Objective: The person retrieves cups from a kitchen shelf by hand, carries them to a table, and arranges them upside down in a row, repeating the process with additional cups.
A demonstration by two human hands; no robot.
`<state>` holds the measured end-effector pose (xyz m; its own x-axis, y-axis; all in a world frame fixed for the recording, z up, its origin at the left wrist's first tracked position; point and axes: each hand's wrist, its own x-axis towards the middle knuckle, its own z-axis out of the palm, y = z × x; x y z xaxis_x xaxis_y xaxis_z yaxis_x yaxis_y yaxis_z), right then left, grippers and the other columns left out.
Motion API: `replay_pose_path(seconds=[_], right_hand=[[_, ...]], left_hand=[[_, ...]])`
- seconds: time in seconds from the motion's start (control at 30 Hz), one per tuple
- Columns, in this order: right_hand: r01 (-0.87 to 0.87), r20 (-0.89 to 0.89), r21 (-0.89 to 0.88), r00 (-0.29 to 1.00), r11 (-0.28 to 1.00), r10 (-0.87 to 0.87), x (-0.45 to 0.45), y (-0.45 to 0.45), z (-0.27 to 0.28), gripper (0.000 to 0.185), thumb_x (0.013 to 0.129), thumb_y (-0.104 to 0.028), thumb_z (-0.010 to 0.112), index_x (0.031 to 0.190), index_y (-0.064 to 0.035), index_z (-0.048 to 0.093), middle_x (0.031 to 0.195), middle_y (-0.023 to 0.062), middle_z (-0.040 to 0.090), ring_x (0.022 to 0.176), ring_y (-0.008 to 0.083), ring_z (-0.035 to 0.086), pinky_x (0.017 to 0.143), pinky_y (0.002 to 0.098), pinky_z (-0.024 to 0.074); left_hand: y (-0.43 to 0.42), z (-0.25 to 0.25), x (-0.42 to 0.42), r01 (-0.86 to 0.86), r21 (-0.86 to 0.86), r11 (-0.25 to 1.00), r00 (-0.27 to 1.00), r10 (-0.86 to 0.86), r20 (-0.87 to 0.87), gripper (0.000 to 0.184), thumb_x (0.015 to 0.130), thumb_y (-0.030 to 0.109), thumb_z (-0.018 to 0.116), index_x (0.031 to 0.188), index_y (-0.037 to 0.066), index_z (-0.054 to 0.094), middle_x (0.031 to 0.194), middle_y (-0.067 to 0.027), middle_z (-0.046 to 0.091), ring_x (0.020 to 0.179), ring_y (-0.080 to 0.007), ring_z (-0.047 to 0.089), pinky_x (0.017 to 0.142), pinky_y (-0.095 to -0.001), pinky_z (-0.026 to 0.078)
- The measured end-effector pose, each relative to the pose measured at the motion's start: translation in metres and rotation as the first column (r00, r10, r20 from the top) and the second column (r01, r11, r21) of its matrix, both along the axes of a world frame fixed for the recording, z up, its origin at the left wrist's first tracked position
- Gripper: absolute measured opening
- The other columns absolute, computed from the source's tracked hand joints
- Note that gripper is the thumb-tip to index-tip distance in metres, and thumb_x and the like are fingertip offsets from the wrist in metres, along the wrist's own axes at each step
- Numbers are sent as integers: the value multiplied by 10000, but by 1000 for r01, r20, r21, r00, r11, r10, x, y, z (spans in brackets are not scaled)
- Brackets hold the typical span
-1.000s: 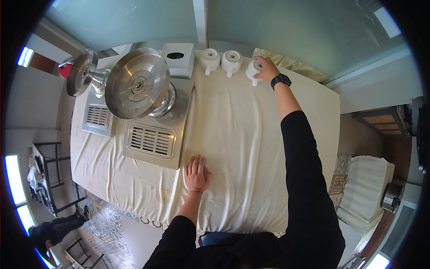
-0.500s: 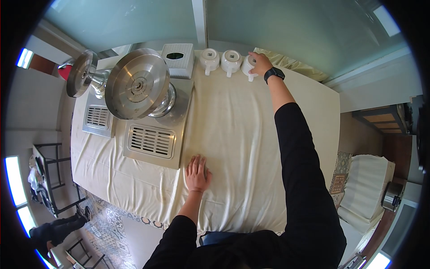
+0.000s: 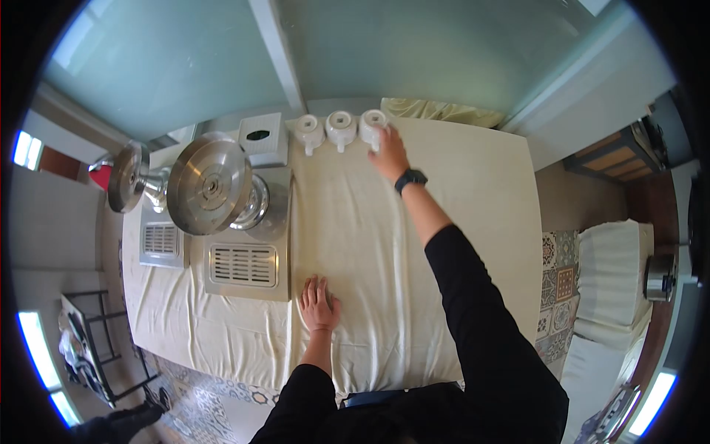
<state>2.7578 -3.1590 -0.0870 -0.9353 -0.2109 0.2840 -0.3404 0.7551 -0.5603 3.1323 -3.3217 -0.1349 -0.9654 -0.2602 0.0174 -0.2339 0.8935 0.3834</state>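
Three white cups stand upside down in a row at the back of the cloth-covered table point(image 3: 355, 244): a left cup point(image 3: 309, 132), a middle cup point(image 3: 341, 129) and a right cup point(image 3: 373, 122). My right hand point(image 3: 390, 154), with a black watch at the wrist, is at the front of the right cup, its fingers closed around the handle side. My left hand point(image 3: 319, 305) lies flat on the cloth near the front edge, fingers apart, holding nothing.
A large steel dish on a stand point(image 3: 210, 185) and a smaller one point(image 3: 129, 177) stand at the left, with drip grates point(image 3: 242, 265) in front. A white tissue box point(image 3: 263, 140) is left of the cups. A person's legs point(image 3: 122, 425) show at lower left.
The right cup has moved left, close beside the middle one, and my right hand has shifted to its front. The camera view has tilted and turned. My left hand stays on the cloth.
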Motion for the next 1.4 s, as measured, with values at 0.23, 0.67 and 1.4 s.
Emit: replay_pose_path(seconds=[0.23, 0.67, 1.4], right_hand=[[-296, 481, -2, 837, 955, 260, 299, 116, 1, 417, 786, -189, 642, 1184, -103, 549, 1394, 209, 375, 1239, 401, 426, 974, 515, 392], [504, 690, 170, 553, 847, -468, 668, 445, 32, 373, 713, -236, 670, 1029, -39, 651, 1045, 252, 605, 1084, 393, 543, 912, 448, 461], [916, 713, 217, 87, 337, -696, 956, 846, 26, 379, 790, -260, 671, 1091, -36, 610, 978, 215, 666, 935, 358, 639, 801, 421, 511]], left_hand=[[2, -3, 3, 25, -50, 998, 998, -27, -50, 522, 779, 242, 561, 1286, 140, 488, 1386, -103, 440, 1321, -301, 367, 1089, -471, 277], [137, 5, 32, 183, -148, 972, 979, -194, -65, 553, 787, 136, 602, 1306, 70, 422, 1388, -184, 369, 1297, -354, 343, 1069, -507, 267], [653, 19, 165, 963, 2, 270, 227, -813, 536, 584, 685, 360, 735, 1207, 134, 602, 1204, -106, 488, 1070, -321, 542, 928, -411, 467]])
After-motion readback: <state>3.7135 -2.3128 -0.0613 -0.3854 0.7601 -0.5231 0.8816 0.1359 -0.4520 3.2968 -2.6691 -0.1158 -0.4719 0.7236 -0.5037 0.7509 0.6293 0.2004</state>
